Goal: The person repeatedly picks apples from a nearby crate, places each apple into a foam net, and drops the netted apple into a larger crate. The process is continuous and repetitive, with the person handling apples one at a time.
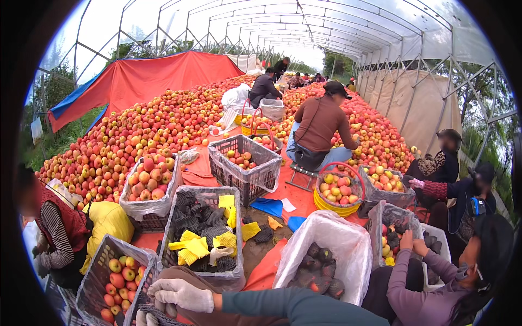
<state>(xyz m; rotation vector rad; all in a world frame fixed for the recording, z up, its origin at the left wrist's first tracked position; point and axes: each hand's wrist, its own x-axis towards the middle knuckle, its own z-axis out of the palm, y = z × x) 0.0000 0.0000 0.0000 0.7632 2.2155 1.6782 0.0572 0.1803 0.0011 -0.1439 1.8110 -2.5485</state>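
Observation:
My right arm, in a teal sleeve, reaches across the bottom toward the left. Its hand, my right hand [182, 295], wears a white glove with the fingers bent down and together; what they hold, if anything, is hidden. Below it, cut by the lower edge, is part of my left hand [145, 319], also gloved, its fingers mostly hidden. A piece of dark mesh netting [163, 314] shows between the two hands. Close on the left are red-yellow apples [120, 289] in a grey plastic crate [88, 290]. Ahead, black foam nets [204, 218] and yellow foam nets [190, 247] fill another lined crate.
A plastic-lined crate [354, 244] with netted apples stands to the right. A person in purple [424, 296] works beside it; another in a red vest [60, 233] sits left. Crates, a yellow basket [340, 208] and a large apple heap [136, 136] lie ahead, with several workers.

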